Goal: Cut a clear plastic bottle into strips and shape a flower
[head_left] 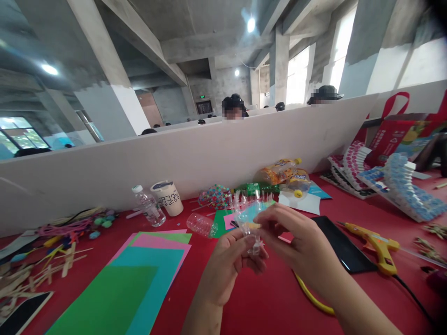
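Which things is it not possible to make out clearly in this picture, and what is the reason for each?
All in the head view:
- Clear plastic piece: lower part partly covered by the left hand.
- Whether the right hand pinches one strip: too small and see-through.
- Black slab: left part hidden behind the right hand.
- Yellow curved tube: partly hidden by the right forearm.
- Dark, pale-edged slab: cut off at the lower left.

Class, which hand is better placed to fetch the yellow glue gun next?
Probably the right hand: it is nearer the glue gun, while the left hand holds the clear plastic piece low down.
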### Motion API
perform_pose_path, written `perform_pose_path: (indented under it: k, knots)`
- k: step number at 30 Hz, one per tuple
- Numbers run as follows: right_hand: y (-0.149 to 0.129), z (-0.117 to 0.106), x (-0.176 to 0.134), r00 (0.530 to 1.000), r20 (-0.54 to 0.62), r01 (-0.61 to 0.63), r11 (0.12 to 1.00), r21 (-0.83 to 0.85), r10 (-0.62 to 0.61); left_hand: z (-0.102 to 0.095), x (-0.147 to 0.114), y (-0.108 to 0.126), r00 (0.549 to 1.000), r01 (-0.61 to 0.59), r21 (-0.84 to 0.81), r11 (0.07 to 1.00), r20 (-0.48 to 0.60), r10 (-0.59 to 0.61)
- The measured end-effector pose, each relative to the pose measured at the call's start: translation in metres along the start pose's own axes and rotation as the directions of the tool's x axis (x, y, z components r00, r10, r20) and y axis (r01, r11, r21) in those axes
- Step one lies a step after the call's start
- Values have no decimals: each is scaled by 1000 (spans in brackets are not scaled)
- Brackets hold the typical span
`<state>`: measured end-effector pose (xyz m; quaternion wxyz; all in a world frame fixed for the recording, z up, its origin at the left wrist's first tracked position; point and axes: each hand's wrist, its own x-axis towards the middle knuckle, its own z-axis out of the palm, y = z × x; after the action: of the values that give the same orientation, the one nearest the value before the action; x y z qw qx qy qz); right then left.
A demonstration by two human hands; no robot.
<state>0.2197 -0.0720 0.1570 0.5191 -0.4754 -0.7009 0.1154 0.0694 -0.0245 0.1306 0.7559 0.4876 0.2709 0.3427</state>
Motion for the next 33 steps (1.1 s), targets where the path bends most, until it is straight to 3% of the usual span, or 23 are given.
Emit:
perform_pose_path:
  k: [7, 14, 25, 29, 33]
  knots:
    - [2, 8, -5, 980, -86, 161, 966, -202, -181, 2, -1, 1, 998, -54, -53, 997, -24, 53]
    - [3, 11, -4, 997, -9, 73, 945, -319, -80, 4, -2, 3, 997, -65, 0, 998, -46, 65]
    - [8, 15, -1, 996, 6, 83, 958, -275, -85, 3, -1, -1, 997, -57, -54, 997, -61, 53]
    - [11, 16, -1, 992, 36, 124, 956, -266, -118, 1, 0, 0, 998, -42, -89, 995, -51, 37]
    - [11, 10, -1, 993, 90, 89, 980, -179, -74, 0, 0, 1, 999, -46, -61, 997, -29, 45]
